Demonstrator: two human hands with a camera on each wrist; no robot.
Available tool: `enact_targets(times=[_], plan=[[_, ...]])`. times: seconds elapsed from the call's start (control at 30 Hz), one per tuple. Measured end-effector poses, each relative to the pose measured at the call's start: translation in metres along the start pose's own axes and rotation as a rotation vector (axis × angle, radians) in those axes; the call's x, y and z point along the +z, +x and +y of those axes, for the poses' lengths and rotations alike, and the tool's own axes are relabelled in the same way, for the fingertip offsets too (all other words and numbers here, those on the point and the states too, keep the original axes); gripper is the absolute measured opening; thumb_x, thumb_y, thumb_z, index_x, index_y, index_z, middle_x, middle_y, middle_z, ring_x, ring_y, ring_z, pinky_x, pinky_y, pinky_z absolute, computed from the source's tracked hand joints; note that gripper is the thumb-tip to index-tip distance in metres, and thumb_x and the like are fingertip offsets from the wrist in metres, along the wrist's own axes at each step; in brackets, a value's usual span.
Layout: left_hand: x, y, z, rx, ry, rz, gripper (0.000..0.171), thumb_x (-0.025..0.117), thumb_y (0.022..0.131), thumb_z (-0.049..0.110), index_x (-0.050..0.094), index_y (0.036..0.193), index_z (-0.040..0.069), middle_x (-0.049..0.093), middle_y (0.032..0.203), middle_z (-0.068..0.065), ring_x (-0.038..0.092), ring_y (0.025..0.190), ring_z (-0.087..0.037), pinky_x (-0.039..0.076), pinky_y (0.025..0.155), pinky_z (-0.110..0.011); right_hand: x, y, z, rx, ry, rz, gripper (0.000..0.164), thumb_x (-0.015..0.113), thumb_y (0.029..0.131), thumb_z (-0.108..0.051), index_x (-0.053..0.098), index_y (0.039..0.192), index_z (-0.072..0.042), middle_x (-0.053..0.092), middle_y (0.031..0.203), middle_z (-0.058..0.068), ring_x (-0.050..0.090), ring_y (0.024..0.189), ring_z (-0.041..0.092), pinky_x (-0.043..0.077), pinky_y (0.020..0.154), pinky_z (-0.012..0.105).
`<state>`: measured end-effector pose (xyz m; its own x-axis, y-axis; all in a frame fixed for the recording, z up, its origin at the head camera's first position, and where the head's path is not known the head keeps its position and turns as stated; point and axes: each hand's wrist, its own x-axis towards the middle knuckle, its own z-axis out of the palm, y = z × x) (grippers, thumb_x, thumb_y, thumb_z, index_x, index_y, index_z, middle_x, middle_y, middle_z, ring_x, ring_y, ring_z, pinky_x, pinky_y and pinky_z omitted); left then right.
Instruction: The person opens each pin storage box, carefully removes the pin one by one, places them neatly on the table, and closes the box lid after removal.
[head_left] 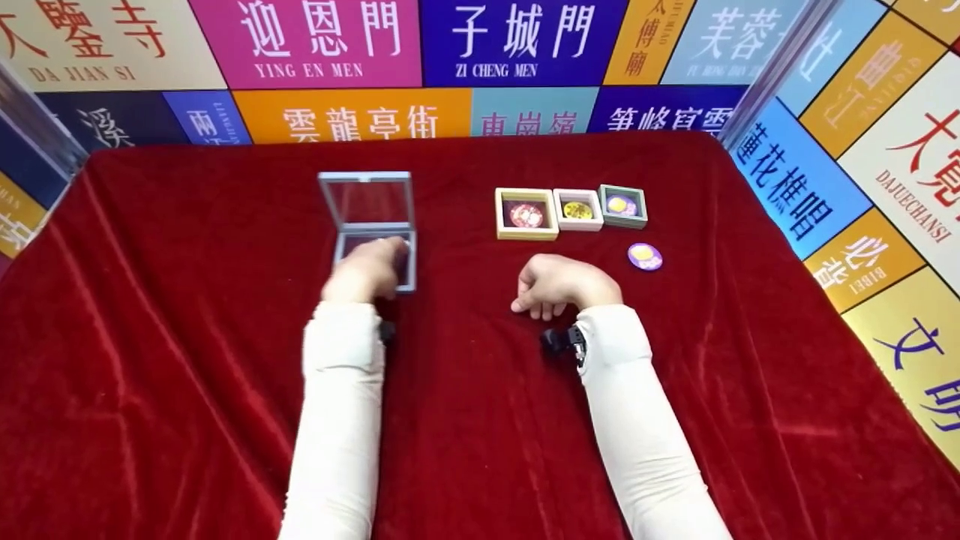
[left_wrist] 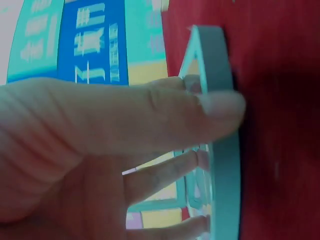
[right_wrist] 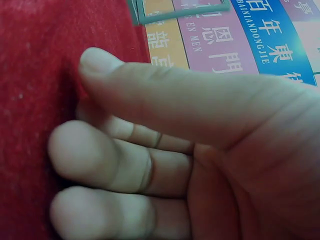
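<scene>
Over on the left the case [head_left: 412, 262] stands open on the cloth [head_left: 465, 420], its lid [head_left: 365, 177] upright on the far side, which seems to leave the base free to reach. The left hand [head_left: 366, 268] is over that base, thumb across the near rim, fingertips at the window, probably to steady it; I can't tell whether they pinch anything. The right hand [head_left: 566, 285] hovers loosely curled, holding nothing. Beyond it sit three boxes in a row, perhaps grouped to keep them aside: yellow box [head_left: 526, 235] with a red disc [head_left: 526, 216], white box [head_left: 581, 226] with a yellow disc [head_left: 577, 210], green box [head_left: 624, 223] with a purple disc [head_left: 622, 205]. A loose disc [head_left: 646, 256] lies nearer, outside any box.
</scene>
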<state>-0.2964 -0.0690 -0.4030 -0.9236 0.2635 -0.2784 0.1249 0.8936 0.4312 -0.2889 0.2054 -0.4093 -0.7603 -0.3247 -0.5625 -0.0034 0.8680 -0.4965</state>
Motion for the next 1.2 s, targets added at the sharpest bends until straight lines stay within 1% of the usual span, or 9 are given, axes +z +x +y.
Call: enact_targets(times=[0.13,0.43,0.53,0.67,0.8,0.87,1.0,1.1,1.2], plan=[[-0.008,-0.004,-0.020,0.005,-0.103,-0.026,0.072,0.062,0.066,-0.012,0.050,0.133,0.011,0.056,0.130,-0.018,0.051,0.111,-0.030,0.045,0.093,-0.042,0.000,0.000,0.001,0.000,0.004,0.001,0.017,0.067,0.086,-0.024,0.064,0.077,-0.010,0.063,0.062,-0.001,0.060,0.053,0.011,0.050,0.054,0.025],[-0.014,-0.011,-0.041,-0.020,-0.183,-0.035,0.065,0.063,0.069,-0.007,0.052,0.132,0.005,0.057,0.125,-0.021,0.049,0.107,-0.028,0.042,0.090,-0.037,0.000,0.002,0.004,-0.022,0.014,0.009,0.019,0.067,0.086,-0.027,0.065,0.078,-0.010,0.064,0.062,-0.001,0.060,0.053,0.011,0.051,0.054,0.026],[-0.013,-0.011,-0.036,-0.020,-0.157,-0.016,0.060,0.066,0.071,0.001,0.053,0.130,0.002,0.058,0.125,-0.021,0.052,0.108,-0.029,0.043,0.095,-0.039,-0.002,0.003,0.007,-0.056,0.017,0.086,0.021,0.067,0.086,-0.029,0.065,0.080,-0.009,0.065,0.062,0.001,0.060,0.051,0.012,0.050,0.052,0.026],[-0.011,-0.010,-0.018,-0.063,-0.048,0.017,0.050,0.074,0.073,0.015,0.059,0.119,0.000,0.062,0.120,-0.022,0.056,0.111,-0.034,0.044,0.098,-0.047,-0.007,0.004,0.013,-0.042,-0.062,0.353,0.021,0.065,0.086,-0.033,0.066,0.088,-0.013,0.068,0.068,0.004,0.063,0.055,0.015,0.049,0.057,0.030],[-0.011,-0.008,0.002,-0.090,0.076,0.003,0.053,0.077,0.075,0.029,0.060,0.116,0.001,0.057,0.125,-0.024,0.049,0.120,-0.041,0.041,0.100,-0.053,-0.012,0.005,0.017,0.037,-0.087,0.606,0.031,0.064,0.086,-0.030,0.062,0.113,-0.014,0.071,0.095,0.009,0.067,0.088,0.025,0.048,0.077,0.042],[-0.011,-0.007,0.010,-0.074,0.096,-0.010,0.058,0.077,0.075,0.031,0.058,0.121,0.002,0.052,0.132,-0.024,0.043,0.127,-0.041,0.037,0.104,-0.055,-0.014,0.007,0.019,0.012,-0.068,0.676,0.041,0.062,0.087,-0.023,0.056,0.126,-0.010,0.066,0.116,0.013,0.061,0.110,0.030,0.044,0.093,0.046],[-0.009,-0.006,0.020,-0.033,0.088,-0.023,0.059,0.077,0.075,0.029,0.056,0.124,0.005,0.048,0.135,-0.023,0.038,0.131,-0.040,0.035,0.105,-0.055,-0.014,0.011,0.020,-0.139,-0.090,0.712,0.050,0.051,0.088,-0.003,0.045,0.138,-0.002,0.052,0.138,0.019,0.045,0.132,0.034,0.032,0.112,0.044],[-0.007,-0.005,0.024,-0.020,0.087,-0.032,0.057,0.077,0.075,0.027,0.056,0.123,0.006,0.048,0.135,-0.023,0.039,0.130,-0.040,0.036,0.104,-0.055,-0.011,0.014,0.020,-0.209,-0.133,0.655,0.056,0.045,0.087,0.004,0.040,0.143,-0.002,0.046,0.143,0.020,0.040,0.137,0.033,0.028,0.116,0.041],[-0.005,-0.005,0.026,-0.017,0.093,-0.033,0.055,0.077,0.075,0.025,0.058,0.122,0.006,0.050,0.132,-0.022,0.041,0.128,-0.040,0.037,0.103,-0.055,-0.007,0.015,0.020,-0.208,-0.169,0.576,0.060,0.047,0.087,0.002,0.037,0.145,-0.006,0.045,0.144,0.019,0.042,0.135,0.033,0.029,0.115,0.043]])
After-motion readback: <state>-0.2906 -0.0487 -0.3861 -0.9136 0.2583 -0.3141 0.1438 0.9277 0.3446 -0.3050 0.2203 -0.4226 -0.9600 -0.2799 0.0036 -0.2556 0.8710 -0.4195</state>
